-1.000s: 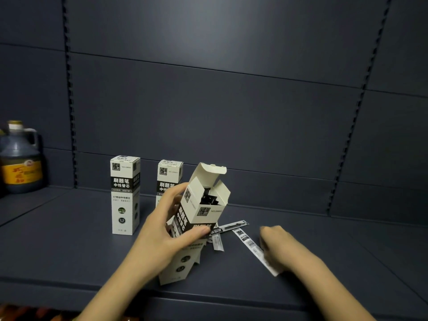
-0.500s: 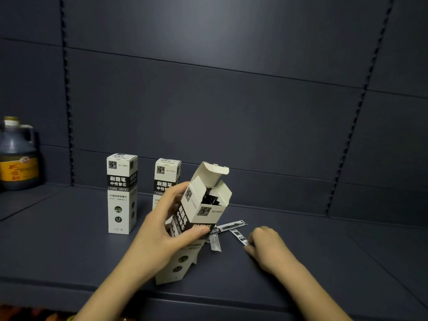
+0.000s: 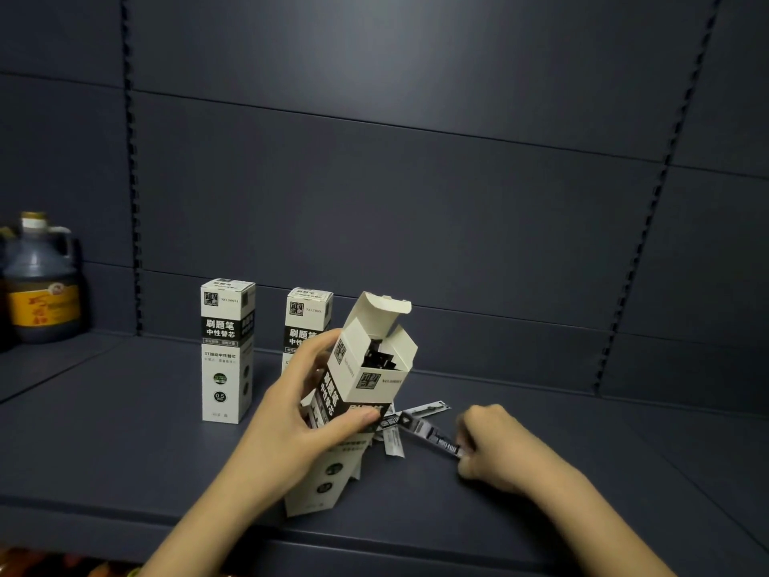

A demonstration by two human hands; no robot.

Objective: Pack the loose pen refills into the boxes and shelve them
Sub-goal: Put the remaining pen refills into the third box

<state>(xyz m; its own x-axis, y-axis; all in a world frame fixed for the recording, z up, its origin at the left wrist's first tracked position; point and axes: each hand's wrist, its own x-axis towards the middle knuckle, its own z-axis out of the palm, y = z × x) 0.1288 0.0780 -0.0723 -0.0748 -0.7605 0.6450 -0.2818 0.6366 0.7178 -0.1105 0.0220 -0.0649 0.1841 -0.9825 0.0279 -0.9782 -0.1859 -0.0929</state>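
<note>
The fingers [image 3: 328, 347] of the left hand [image 3: 299, 414] curl round the open box [image 3: 366, 368], thumb pressed on its front face, and hold it tilted with its base low on the shelf [image 3: 125, 443]. The lid flap stands up and dark refill ends show inside the mouth. The fingers [image 3: 468, 449] of the right hand [image 3: 499, 447] are curled and pinch one end of a wrapped pen refill [image 3: 432, 435], which slants away toward the box and lies low over the shelf. Two more loose refills [image 3: 420, 412] lie on the shelf just behind it, beside the box, one pointing back to the right and a short pale one near the box's lower edge. Behind the left hand a closed box [image 3: 308, 318] stands upright, partly hidden by the fingers. Left of it, apart, a second closed box [image 3: 226, 351] stands upright. At the far left edge sits a dark jug [image 3: 39, 285] with a yellow label. Dark panels [image 3: 416, 202] form the back wall.
</note>
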